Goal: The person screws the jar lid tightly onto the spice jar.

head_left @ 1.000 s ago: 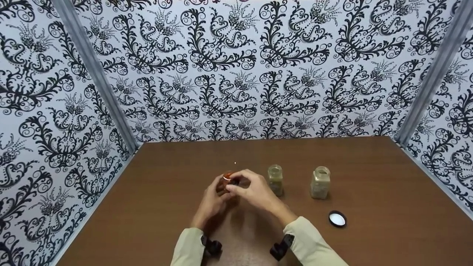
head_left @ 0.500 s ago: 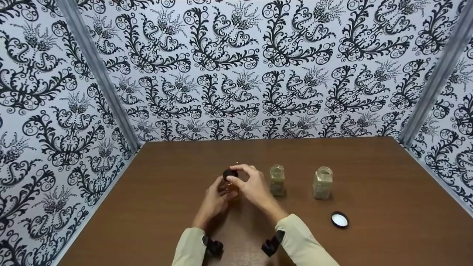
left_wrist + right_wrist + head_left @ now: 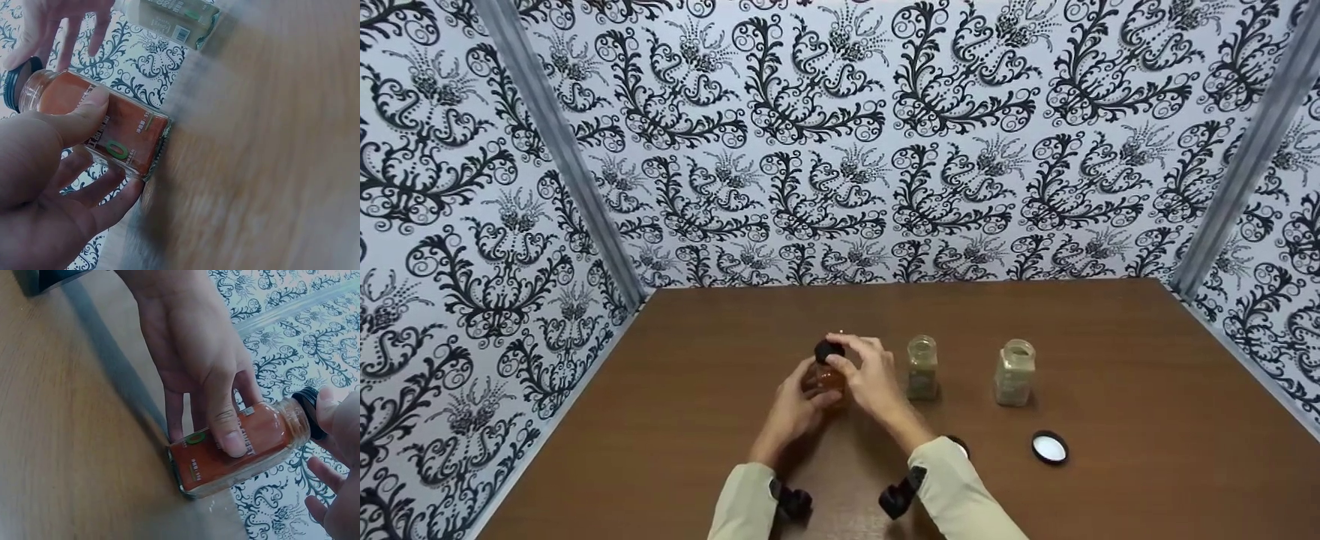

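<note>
My left hand [image 3: 797, 405] grips the body of a glass spice jar [image 3: 129, 132] of orange-red powder, thumb across its printed front. At the jar's neck, my right hand [image 3: 874, 375] pinches a black lid [image 3: 308, 412] between thumb and fingers. In the left wrist view this lid [image 3: 19, 84] sits at a slant against the mouth; whether its thread is engaged is not clear. Right of the hands stand two lidless glass jars of dull greenish powder, a nearer jar [image 3: 922, 369] and a farther jar [image 3: 1015, 375].
On the brown table [image 3: 697, 352] a black lid with white lining [image 3: 1049, 447] lies upturned at the right. Another lid [image 3: 960, 445] shows partly behind the right sleeve. Patterned walls [image 3: 840, 187] close off the back and sides.
The black lid was low between the hands and is now up at the jar's mouth. The right forearm has shifted left, uncovering part of a lid on the table.
</note>
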Available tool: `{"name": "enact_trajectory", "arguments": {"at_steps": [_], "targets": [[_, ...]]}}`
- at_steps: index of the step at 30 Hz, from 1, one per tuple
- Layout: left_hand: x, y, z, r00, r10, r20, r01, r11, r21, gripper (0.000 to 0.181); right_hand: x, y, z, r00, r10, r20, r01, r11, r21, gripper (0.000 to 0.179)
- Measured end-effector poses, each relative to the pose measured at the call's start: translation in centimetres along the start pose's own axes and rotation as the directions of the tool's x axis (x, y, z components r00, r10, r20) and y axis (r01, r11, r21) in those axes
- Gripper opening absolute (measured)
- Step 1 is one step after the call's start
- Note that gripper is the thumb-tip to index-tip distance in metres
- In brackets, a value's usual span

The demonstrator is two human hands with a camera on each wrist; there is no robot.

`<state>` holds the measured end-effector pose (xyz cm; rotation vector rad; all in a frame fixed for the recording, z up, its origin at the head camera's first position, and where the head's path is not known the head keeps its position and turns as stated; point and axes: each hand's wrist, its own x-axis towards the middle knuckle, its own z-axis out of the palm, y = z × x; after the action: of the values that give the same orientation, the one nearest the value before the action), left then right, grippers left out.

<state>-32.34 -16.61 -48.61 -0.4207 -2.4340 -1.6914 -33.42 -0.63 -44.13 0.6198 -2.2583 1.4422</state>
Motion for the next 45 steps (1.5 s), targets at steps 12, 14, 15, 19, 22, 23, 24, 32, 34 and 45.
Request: {"name": "enact_trajectory", "arguments": {"at_steps": [12,14,15,19,22,23,24,32,34,45], "targets": [[0.2,-0.2,0.0,1.000,-0.004,-0.001,0.004,1.000,-0.006,0.061,0.0,0.6,0.6,1.000,-0.031,0.003,0.031,0.999,-0.022,0.034],[0.1,-0.1,0.0,1.000,0.000,-0.002,0.000,1.000,-0.014,0.060,0.0,0.6,0.7,1.000,-0.025,-0.001,0.025,1.000,-0.015,0.033],[0.1,0.0,0.0,1.000,0.002,-0.004,-0.002,1.000,-0.016,0.059,0.0,0.6,0.7,1.000,-0.024,-0.003,0.024,1.000,-0.016,0.033],[0.1,0.0,0.0,1.000,0.001,-0.007,-0.002,1.000,-0.017,0.058,-0.1,0.8,0.6,1.000,-0.021,-0.014,0.021,1.000,-0.012,0.034],[0.1,0.0,0.0,1.000,-0.002,-0.009,0.002,1.000,-0.016,0.058,-0.2,0.9,0.7,0.999,-0.025,-0.031,0.025,1.000,-0.006,0.034],[0.1,-0.1,0.0,1.000,-0.001,-0.011,0.000,1.000,-0.018,0.058,-0.2,0.8,0.7,0.999,-0.024,-0.039,0.023,1.000,-0.007,0.034],[0.0,-0.1,0.0,1.000,-0.003,-0.012,0.002,1.000,-0.022,0.059,-0.2,0.8,0.7,0.999,-0.026,-0.045,0.025,1.000,-0.014,0.033],[-0.2,0.0,-0.1,1.000,0.014,-0.004,-0.014,0.999,-0.043,0.060,-0.1,0.7,0.9,0.997,-0.015,-0.077,0.014,1.000,-0.014,0.034],[-0.2,0.0,-0.2,1.000,0.025,0.002,-0.025,0.999,-0.040,0.061,-0.2,0.6,0.9,0.996,-0.020,-0.091,0.018,1.000,-0.025,0.034],[-0.1,-0.3,0.0,0.999,0.051,0.003,-0.051,0.998,-0.031,0.060,-0.3,0.6,1.6,0.992,0.023,-0.125,-0.032,0.997,-0.072,0.034]]}}
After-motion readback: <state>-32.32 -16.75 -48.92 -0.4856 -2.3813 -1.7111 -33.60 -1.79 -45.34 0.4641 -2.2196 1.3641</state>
